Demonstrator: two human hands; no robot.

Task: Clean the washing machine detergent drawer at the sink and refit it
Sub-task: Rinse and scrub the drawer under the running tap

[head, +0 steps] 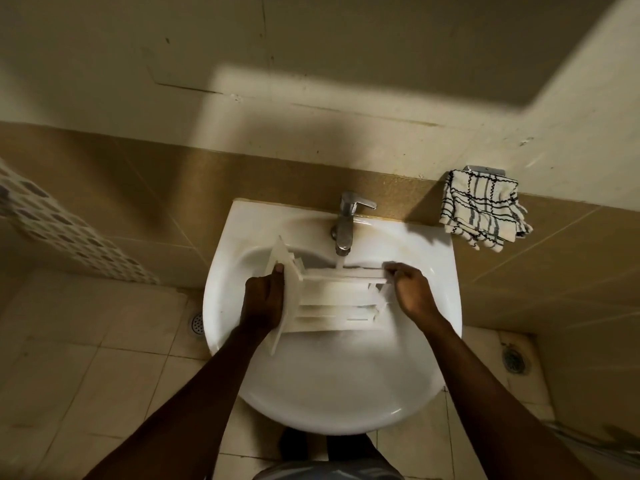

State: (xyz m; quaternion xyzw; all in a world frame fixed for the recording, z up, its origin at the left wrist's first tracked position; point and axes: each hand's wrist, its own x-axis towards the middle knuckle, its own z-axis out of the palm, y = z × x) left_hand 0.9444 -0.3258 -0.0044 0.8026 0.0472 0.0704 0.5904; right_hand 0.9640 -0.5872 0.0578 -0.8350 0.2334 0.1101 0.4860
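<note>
Over the white sink, seen from the head camera looking straight down, a person is holding the white detergent drawer in both hands above the basin. The drawer is lying crosswise, with its compartments facing up and its flat front panel on the person's left, standing on edge and tilted. The left hand is gripping that front panel, with the thumb curling over the far part of it and the fingers hidden behind it. The right hand is pinching the far right corner of the drawer between fingertips and thumb, the rest of the fingers curled in.

A chrome tap is standing at the back of the sink, and a stream of water is running from its spout onto the far wall of the drawer. A checked cloth is hanging on the wall to the right of the tap, well apart from the drawer. Two round floor drains are showing in the tiled floor, one to the left of the sink and one to the right.
</note>
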